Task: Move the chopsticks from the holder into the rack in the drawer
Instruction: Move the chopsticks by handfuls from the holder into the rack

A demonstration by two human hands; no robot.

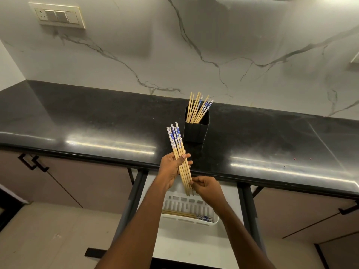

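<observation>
The left hand (172, 169) grips a bundle of chopsticks (179, 156) above the open drawer (194, 247), long axis running from 11 o'clock, patterned ends, to 5 o'clock, plain tips. The right hand (207, 188) pinches the tips with thumb and fingers. More chopsticks lean toward 1 o'clock in the black holder (196, 129); a few lie crosswise in the white rack (189, 210).

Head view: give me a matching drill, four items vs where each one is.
Items:
1. black holder
2. bundle of chopsticks
3. white rack
4. switch plate

Places:
A. on the marble wall
B. in the open drawer
C. on the dark countertop
D. gripped in the left hand, right hand pinching the lower tips

Pairs: 1-C, 2-D, 3-B, 4-A
</observation>
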